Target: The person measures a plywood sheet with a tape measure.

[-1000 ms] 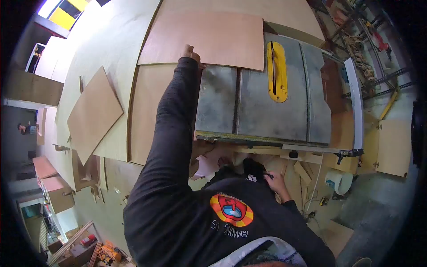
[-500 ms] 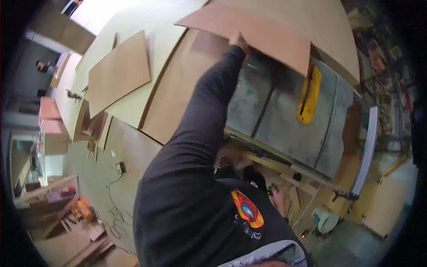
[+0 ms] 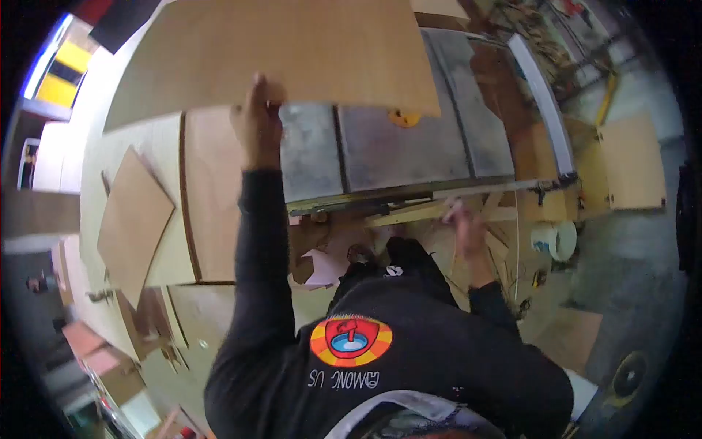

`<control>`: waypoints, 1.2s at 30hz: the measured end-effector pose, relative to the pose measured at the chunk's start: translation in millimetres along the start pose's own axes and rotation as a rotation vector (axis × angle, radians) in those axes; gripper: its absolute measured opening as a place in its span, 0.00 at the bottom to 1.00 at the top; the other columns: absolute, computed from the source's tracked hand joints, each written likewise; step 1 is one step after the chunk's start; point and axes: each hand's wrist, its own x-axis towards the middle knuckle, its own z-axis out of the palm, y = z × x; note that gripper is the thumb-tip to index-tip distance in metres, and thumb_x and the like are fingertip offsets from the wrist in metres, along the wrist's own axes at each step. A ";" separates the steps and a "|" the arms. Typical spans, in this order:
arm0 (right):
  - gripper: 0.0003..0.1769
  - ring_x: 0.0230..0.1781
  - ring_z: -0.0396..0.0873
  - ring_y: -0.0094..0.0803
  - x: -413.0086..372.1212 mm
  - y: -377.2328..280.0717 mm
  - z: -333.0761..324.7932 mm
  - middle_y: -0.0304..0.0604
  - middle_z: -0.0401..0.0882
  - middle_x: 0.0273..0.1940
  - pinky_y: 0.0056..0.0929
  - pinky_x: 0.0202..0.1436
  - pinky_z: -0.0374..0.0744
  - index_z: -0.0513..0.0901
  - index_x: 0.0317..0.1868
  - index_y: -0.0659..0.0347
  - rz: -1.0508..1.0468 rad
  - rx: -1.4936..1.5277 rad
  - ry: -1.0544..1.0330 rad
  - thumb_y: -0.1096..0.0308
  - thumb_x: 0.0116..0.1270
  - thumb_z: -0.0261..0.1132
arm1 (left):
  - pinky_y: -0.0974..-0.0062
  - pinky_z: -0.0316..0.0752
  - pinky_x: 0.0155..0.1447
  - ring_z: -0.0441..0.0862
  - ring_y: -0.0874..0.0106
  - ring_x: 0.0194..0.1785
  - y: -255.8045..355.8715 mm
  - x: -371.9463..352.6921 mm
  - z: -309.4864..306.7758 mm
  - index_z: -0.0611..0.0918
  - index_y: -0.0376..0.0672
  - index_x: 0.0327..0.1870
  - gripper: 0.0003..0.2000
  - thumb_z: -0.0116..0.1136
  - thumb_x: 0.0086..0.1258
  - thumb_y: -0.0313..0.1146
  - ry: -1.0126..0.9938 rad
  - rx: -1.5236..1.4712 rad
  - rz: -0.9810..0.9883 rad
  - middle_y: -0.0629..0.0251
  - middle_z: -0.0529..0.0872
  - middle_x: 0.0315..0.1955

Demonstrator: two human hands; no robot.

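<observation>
My left hand (image 3: 261, 124) is closed on the near edge of a large brown plywood sheet (image 3: 292, 51), with fingers over its upper face. The sheet extends over the far part of a grey metal saw table (image 3: 398, 157). A yellow piece (image 3: 404, 118), probably the blade guard, pokes out from under the sheet's near edge; the rest of it is hidden. Lower right, my right hand (image 3: 472, 234) is raised near the table's front rail (image 3: 409, 201), apart from the sheet. Motion blurs its fingers.
Left of the saw lie a brown board (image 3: 212, 190) and a smaller angled plywood piece (image 3: 135, 219) on a pale surface. A light metal rail (image 3: 541, 102) bounds the saw's right side. A white bucket (image 3: 556, 240) and a leaning panel (image 3: 632, 161) stand at right.
The view has turned and shifted. The plywood sheet now covers most of the yellow piece, with my left hand still on its edge. My right hand has risen toward the front rail.
</observation>
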 end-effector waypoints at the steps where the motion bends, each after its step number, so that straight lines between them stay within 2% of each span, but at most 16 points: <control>1: 0.15 0.38 0.77 0.26 6.8 -35.0 -11.8 0.41 0.81 0.34 0.27 0.45 0.75 0.80 0.47 0.65 -0.006 0.011 0.209 0.62 0.74 0.54 | 0.80 0.70 0.32 0.71 0.80 0.25 3.6 -46.9 21.4 0.76 0.47 0.31 0.06 0.57 0.71 0.27 -0.206 -0.117 0.019 0.74 0.73 0.20; 2: 0.17 0.38 0.75 0.25 13.6 -69.9 -23.7 0.41 0.79 0.34 0.27 0.45 0.74 0.80 0.47 0.63 -0.015 0.020 0.410 0.59 0.75 0.53 | 0.83 0.68 0.30 0.71 0.82 0.23 -13.2 -84.0 23.6 0.76 0.47 0.31 0.06 0.59 0.69 0.26 0.027 0.088 0.007 0.74 0.75 0.21; 3: 0.17 0.39 0.75 0.25 17.8 -88.2 -47.9 0.41 0.79 0.36 0.28 0.45 0.74 0.80 0.49 0.62 0.092 -0.105 0.570 0.57 0.74 0.54 | 0.80 0.71 0.37 0.75 0.78 0.31 -28.9 -124.6 22.7 0.77 0.43 0.38 0.04 0.61 0.68 0.28 0.107 0.091 -0.032 0.71 0.79 0.29; 5: 0.21 0.41 0.75 0.27 44.2 -71.3 -101.8 0.42 0.79 0.39 0.29 0.46 0.74 0.79 0.51 0.63 -0.088 -0.275 0.471 0.54 0.73 0.54 | 0.75 0.71 0.56 0.74 0.73 0.53 -25.3 -202.8 37.9 0.73 0.35 0.55 0.20 0.64 0.67 0.33 0.116 0.350 -0.015 0.61 0.76 0.53; 7: 0.24 0.43 0.76 0.29 49.1 -62.2 -114.7 0.43 0.79 0.42 0.30 0.47 0.74 0.78 0.54 0.64 -0.259 -0.446 0.351 0.50 0.73 0.54 | 0.74 0.71 0.56 0.74 0.73 0.52 -36.9 -256.9 34.2 0.73 0.34 0.55 0.21 0.65 0.66 0.34 0.124 0.487 -0.106 0.60 0.77 0.52; 9: 0.39 0.54 0.75 0.44 39.7 -73.2 -96.7 0.53 0.74 0.57 0.35 0.56 0.73 0.69 0.63 0.67 0.417 -0.002 0.226 0.38 0.69 0.54 | 0.74 0.75 0.51 0.77 0.72 0.48 -44.1 -294.6 27.3 0.71 0.36 0.50 0.18 0.65 0.66 0.33 0.131 0.379 -0.354 0.60 0.79 0.46; 11: 0.43 0.61 0.70 0.48 53.6 -8.9 -106.9 0.56 0.71 0.61 0.37 0.61 0.70 0.67 0.64 0.67 0.313 -0.658 0.223 0.35 0.67 0.53 | 0.72 0.76 0.50 0.77 0.71 0.47 -57.4 -321.9 27.1 0.70 0.37 0.51 0.19 0.65 0.67 0.33 0.115 0.450 -0.372 0.59 0.79 0.46; 15: 0.42 0.60 0.72 0.47 20.7 24.6 -131.9 0.56 0.72 0.60 0.39 0.61 0.71 0.68 0.64 0.66 0.195 -0.628 0.449 0.36 0.66 0.55 | 0.71 0.73 0.53 0.75 0.70 0.52 -104.5 -387.3 19.3 0.72 0.34 0.54 0.19 0.62 0.69 0.36 0.027 0.489 -0.336 0.58 0.76 0.51; 17: 0.32 0.51 0.77 0.45 13.5 42.4 -168.6 0.59 0.78 0.50 0.38 0.53 0.74 0.76 0.53 0.70 0.073 -0.583 0.637 0.47 0.62 0.67 | 0.70 0.72 0.53 0.75 0.68 0.53 -116.4 -410.1 39.2 0.74 0.34 0.54 0.19 0.60 0.70 0.37 0.008 0.492 -0.428 0.58 0.76 0.53; 19: 0.30 0.50 0.78 0.43 10.0 52.0 -212.6 0.56 0.79 0.50 0.37 0.52 0.75 0.77 0.54 0.69 0.035 -0.614 0.638 0.51 0.62 0.68 | 0.70 0.73 0.53 0.76 0.67 0.53 -125.7 -431.2 68.7 0.74 0.34 0.54 0.18 0.59 0.71 0.37 0.029 0.499 -0.542 0.58 0.76 0.54; 21: 0.28 0.49 0.79 0.41 6.3 61.3 -251.7 0.54 0.80 0.50 0.36 0.52 0.75 0.77 0.54 0.69 0.003 -0.636 0.641 0.55 0.62 0.69 | 0.66 0.74 0.56 0.77 0.64 0.53 -124.2 -448.6 97.3 0.73 0.34 0.56 0.19 0.58 0.72 0.38 0.077 0.179 -0.776 0.57 0.76 0.53; 24: 0.29 0.47 0.80 0.37 2.2 64.2 -288.3 0.52 0.82 0.49 0.35 0.51 0.77 0.76 0.58 0.69 -0.074 -0.601 0.669 0.58 0.62 0.68 | 0.61 0.75 0.58 0.77 0.62 0.55 -148.9 -473.0 77.9 0.71 0.34 0.57 0.20 0.56 0.73 0.40 0.204 -0.084 -0.967 0.55 0.77 0.53; 26: 0.28 0.50 0.80 0.44 -4.9 35.4 -296.4 0.51 0.81 0.51 0.38 0.53 0.78 0.76 0.57 0.70 -0.084 -0.333 0.595 0.63 0.60 0.71 | 0.59 0.75 0.58 0.78 0.62 0.54 -161.4 -483.1 86.4 0.70 0.34 0.58 0.21 0.54 0.74 0.41 0.232 -0.122 -0.933 0.55 0.77 0.53; 30: 0.27 0.42 0.83 0.43 -2.5 43.5 -319.8 0.51 0.84 0.43 0.34 0.48 0.80 0.76 0.58 0.68 -0.091 -0.543 0.616 0.64 0.61 0.69 | 0.59 0.78 0.54 0.79 0.62 0.50 -198.1 -502.2 79.9 0.71 0.34 0.55 0.20 0.54 0.74 0.41 0.218 0.041 -0.929 0.55 0.78 0.50; 33: 0.33 0.57 0.75 0.51 -3.1 9.4 -317.7 0.57 0.75 0.58 0.44 0.57 0.74 0.73 0.63 0.62 0.011 -0.914 0.494 0.59 0.58 0.69 | 0.61 0.79 0.51 0.80 0.64 0.47 -227.6 -509.6 66.1 0.73 0.35 0.51 0.17 0.56 0.73 0.39 0.184 0.043 -0.943 0.56 0.79 0.47; 36: 0.41 0.65 0.64 0.58 36.8 35.9 -297.6 0.56 0.63 0.67 0.56 0.65 0.64 0.70 0.67 0.53 -0.465 -1.313 0.453 0.56 0.51 0.73 | 0.64 0.80 0.48 0.81 0.65 0.45 -215.5 -507.1 93.9 0.74 0.35 0.48 0.14 0.58 0.72 0.37 0.167 0.037 -0.886 0.58 0.80 0.43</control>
